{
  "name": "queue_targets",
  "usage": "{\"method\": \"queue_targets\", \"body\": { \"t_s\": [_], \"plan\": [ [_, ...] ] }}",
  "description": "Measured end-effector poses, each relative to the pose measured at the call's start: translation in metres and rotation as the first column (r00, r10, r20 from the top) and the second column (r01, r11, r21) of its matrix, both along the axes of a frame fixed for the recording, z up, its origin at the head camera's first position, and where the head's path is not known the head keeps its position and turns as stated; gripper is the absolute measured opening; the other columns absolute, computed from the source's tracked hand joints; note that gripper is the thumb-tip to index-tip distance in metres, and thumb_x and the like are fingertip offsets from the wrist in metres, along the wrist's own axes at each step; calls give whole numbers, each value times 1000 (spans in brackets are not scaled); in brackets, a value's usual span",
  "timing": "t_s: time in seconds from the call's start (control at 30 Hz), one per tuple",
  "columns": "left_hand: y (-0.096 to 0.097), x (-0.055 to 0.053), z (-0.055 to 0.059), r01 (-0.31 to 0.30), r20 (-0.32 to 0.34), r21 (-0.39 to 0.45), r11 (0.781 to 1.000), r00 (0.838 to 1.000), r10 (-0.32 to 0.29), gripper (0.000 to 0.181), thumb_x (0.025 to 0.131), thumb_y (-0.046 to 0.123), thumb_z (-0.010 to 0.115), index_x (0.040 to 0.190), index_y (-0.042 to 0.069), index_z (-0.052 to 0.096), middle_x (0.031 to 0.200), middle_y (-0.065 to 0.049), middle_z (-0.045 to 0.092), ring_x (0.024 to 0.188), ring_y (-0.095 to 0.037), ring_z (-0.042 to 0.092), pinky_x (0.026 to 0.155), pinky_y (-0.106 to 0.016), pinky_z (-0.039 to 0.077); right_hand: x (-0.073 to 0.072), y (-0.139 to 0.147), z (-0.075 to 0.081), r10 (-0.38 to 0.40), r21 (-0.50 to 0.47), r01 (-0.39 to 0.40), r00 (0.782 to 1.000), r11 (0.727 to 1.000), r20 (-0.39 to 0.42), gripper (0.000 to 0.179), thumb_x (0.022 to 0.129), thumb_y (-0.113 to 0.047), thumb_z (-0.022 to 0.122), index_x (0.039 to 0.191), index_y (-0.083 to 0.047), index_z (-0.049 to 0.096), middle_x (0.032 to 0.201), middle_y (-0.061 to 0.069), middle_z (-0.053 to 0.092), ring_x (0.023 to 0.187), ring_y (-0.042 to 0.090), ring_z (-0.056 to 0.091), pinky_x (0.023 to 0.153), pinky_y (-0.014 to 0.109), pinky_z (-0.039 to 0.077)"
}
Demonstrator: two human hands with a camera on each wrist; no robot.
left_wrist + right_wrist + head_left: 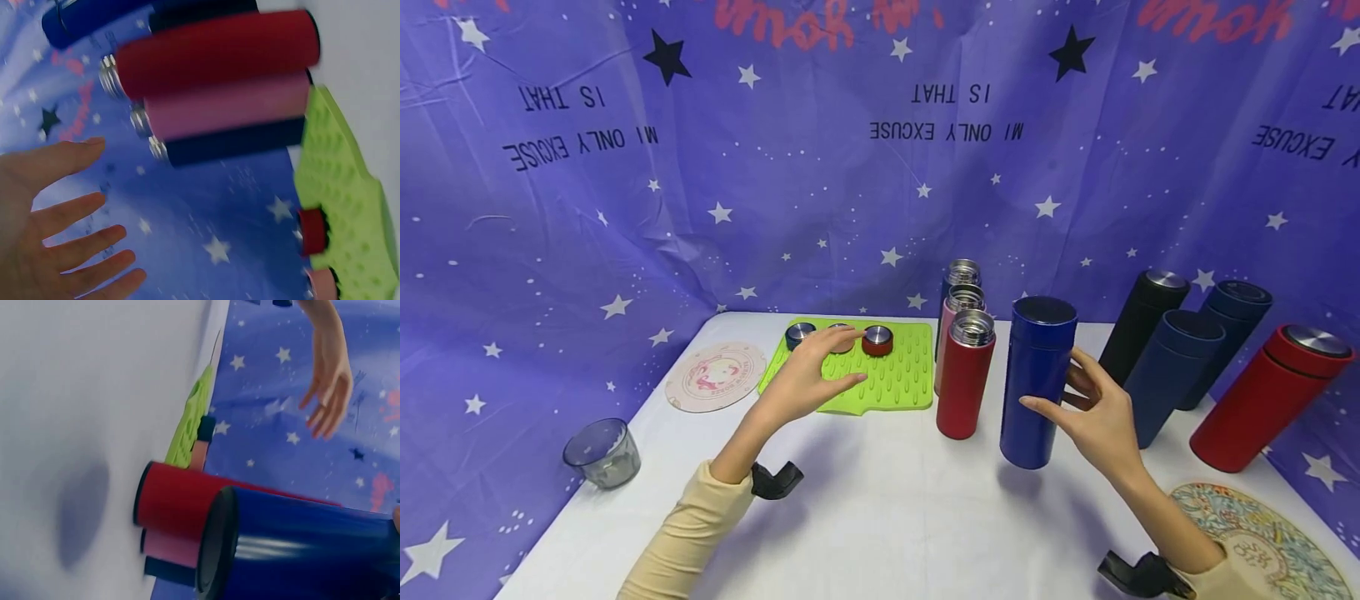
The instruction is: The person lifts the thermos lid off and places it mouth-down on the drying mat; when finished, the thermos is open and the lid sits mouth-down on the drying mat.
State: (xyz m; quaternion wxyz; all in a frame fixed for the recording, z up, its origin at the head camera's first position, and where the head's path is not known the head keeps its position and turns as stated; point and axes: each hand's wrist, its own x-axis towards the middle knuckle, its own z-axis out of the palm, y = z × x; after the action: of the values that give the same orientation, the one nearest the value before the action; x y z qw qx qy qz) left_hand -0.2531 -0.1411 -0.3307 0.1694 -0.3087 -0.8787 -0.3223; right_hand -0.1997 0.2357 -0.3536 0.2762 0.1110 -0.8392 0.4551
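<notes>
Shiny and smooth all over the blue flask (1032, 392). Duller on the open red flask (964, 387) — but bright metal round its neck (972, 335). Silvery on top of the red lid (877, 337). Bumpy and rubbery-looking on the green mat (901, 371). See-through like glass in the cup (604, 457). Creased cloth for the starry curtain (820, 192) — matt on the white table (887, 500).

Left hand (47, 259), fingers apart; red bottle (215, 53); two caps (314, 231) on green mat (340, 169)
</notes>
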Motion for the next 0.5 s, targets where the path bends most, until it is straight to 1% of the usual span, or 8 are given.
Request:
{"method": "queue_targets", "body": {
  "t_s": [0.07,0.1,0.13,0.2,0.27,0.4,0.47,0.5],
  "plan": [
    [10,3,5,49,-33,15,999,998,-49,58,85,26,76,136,14,54,137,-5,52,120,-22,52,101,-43,43,5,-4,2,30,30,-30,999,999,-9,83,72,-16,87,143,-5,45,125,17,62,106,34,63,80,10,48],
    [14,4,7,78,-48,24,997,996,-77,59,84,26,76,137,15,53,138,-4,52,122,-21,50,101,-42,43,7,-6,2,50,41,-49,999,998,-18,83,71,-15,88,142,-6,46,125,17,62,106,34,63,80,10,48],
    [19,6,9,109,-62,35,993,992,-106,60,84,26,76,138,16,52,140,-3,51,125,-20,48,102,-41,42,8,-8,2,72,52,-70,997,996,-27,84,69,-15,88,142,-7,47,124,16,63,106,33,63,80,10,48],
    [27,6,12,180,-94,54,982,980,-175,63,84,25,77,140,15,50,141,-2,49,129,-19,44,104,-42,41,9,-13,2,117,74,-113,992,991,-47,86,66,-14,90,141,-11,49,126,13,62,108,30,63,81,12,49],
    [35,7,15,249,-111,72,966,964,-240,66,84,25,77,142,15,48,142,-1,48,130,-17,43,105,-40,41,10,-18,1,160,98,-153,985,983,-69,89,63,-14,91,141,-13,49,127,12,62,109,29,63,81,16,52],
    [49,9,22,363,-113,90,927,929,-353,72,83,26,78,145,12,43,145,-2,45,130,-15,43,101,-36,45,7,-25,-2,236,171,-213,964,962,-125,90,60,-16,93,140,-15,51,126,10,63,109,29,63,80,33,56],
    [55,10,24,418,-109,85,905,906,-408,76,82,25,79,146,10,41,147,-3,43,131,-16,42,99,-34,46,6,-29,-3,270,219,-234,951,947,-153,90,59,-16,94,139,-15,53,124,10,64,107,30,64,78,40,57],
    [58,10,24,444,-109,78,892,894,-435,78,81,24,80,146,10,40,147,-3,42,132,-16,41,99,-34,46,5,-30,-4,283,249,-237,944,939,-168,90,58,-16,94,138,-15,53,122,11,65,105,30,65,77,41,57]
  ]
}}
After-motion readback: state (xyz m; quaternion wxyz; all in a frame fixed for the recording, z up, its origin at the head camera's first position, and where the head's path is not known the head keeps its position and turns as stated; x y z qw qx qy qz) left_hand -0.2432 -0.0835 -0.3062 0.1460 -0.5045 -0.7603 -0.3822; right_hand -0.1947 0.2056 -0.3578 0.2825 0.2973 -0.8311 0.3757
